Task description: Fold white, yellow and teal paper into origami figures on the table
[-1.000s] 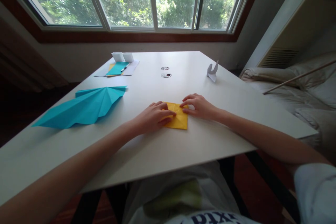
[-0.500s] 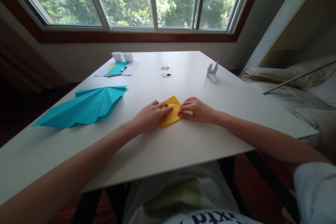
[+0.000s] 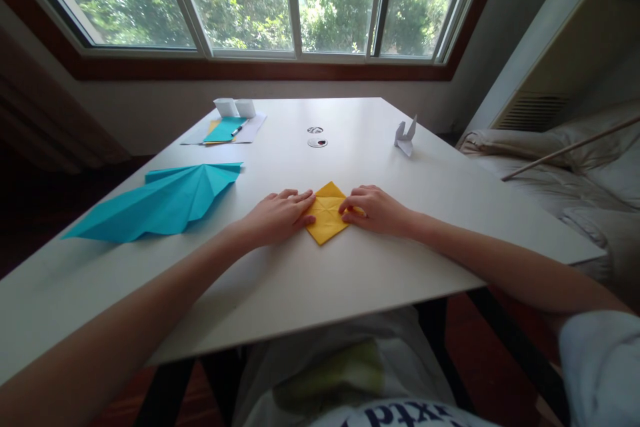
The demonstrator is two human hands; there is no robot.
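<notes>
Left hand [image 3: 280, 217] is spread loosely, fingertips and thumb laid on the left corner of one yellow folded paper [image 3: 327, 215], placed diamond-wise on the white table [image 3: 300, 293]. Right hand [image 3: 379, 211] is curled over the right corner; whether it is pinched cannot be told. Farther out are seen: one turquoise folded sheet [image 3: 165, 207], one white folded figure [image 3: 405, 140], two round discs [image 3: 315, 130], one pen [image 3: 239, 128], two white boxes [image 3: 226, 107], insides hidden.
</notes>
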